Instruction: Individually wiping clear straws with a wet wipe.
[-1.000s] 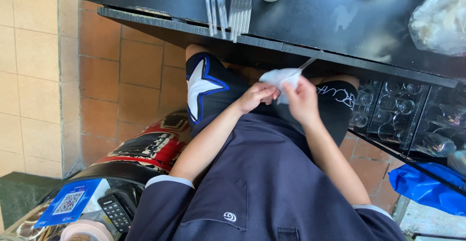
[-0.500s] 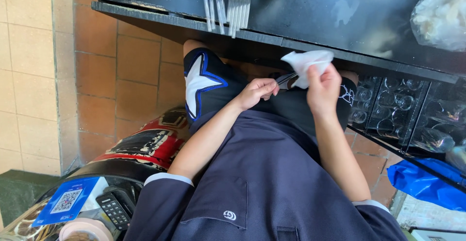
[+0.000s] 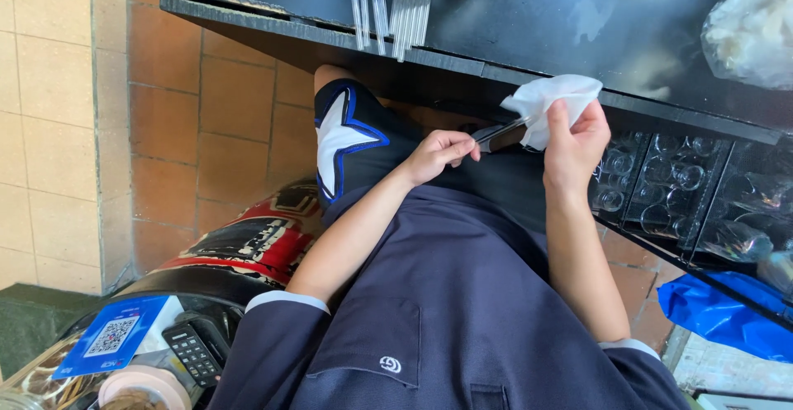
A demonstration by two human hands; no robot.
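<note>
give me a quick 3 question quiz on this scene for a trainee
1. True or false: the right hand holds a white tissue.
2. What does the left hand grip? A) a calculator B) the handle of a metal utensil C) a straw
3. Fill in: the rack of glasses sits ___ the black counter.

Key: 1 true; 2 B; 3 under
</note>
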